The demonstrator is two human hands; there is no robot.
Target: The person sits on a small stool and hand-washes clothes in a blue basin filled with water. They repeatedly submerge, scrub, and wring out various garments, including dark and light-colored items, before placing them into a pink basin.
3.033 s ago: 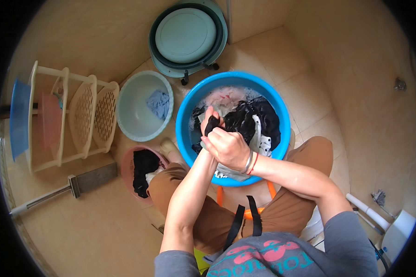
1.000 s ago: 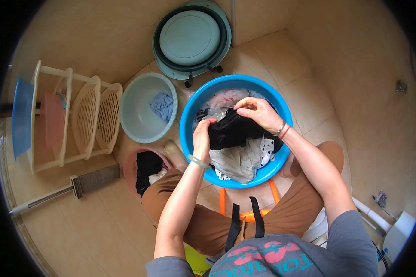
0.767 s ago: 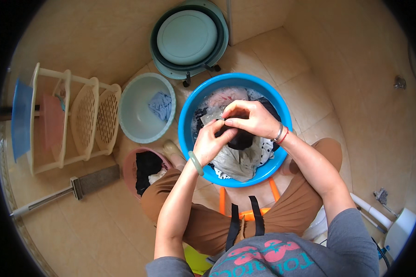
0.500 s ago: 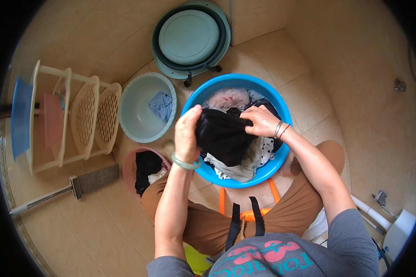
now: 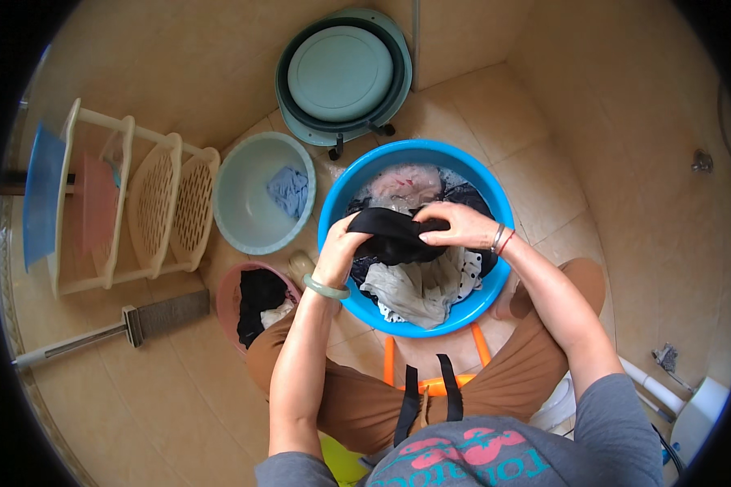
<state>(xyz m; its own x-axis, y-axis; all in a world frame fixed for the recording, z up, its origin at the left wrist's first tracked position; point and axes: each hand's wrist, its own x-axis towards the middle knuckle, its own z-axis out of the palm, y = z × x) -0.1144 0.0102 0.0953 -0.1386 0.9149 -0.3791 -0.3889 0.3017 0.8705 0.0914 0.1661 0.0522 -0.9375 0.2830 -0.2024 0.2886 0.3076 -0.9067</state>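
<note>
Both hands hold a black garment [image 5: 396, 235] over a large blue basin [image 5: 330, 191]. My left hand [image 5: 341, 252], with a pale green bangle at its wrist, grips the garment's left end. Its upper edge makes a smooth band between the hands. My right hand [image 5: 456, 226] pinches the right part, thumb against fingers. Below it in the basin lie a whitish cloth [image 5: 414, 288] and a white cloth with black dots [image 5: 469, 269]. A pink-white cloth [image 5: 406, 185] sits in sudsy water at the far side, beside dark clothes.
At the left stand a pale green basin [image 5: 240, 199] with a light blue cloth [image 5: 289, 191], and a pink basin [image 5: 229, 304] holding dark and white clothes. A cream shelf rack [image 5: 142, 199] and a flat mop [image 5: 166, 318] are farther left. A folding tub [image 5: 341, 71] leans behind.
The black garment, earlier hanging broad over the whitish cloth, is now gathered up shorter, with a band along its top. My left hand has moved slightly down and right, uncovering more whitish cloth.
</note>
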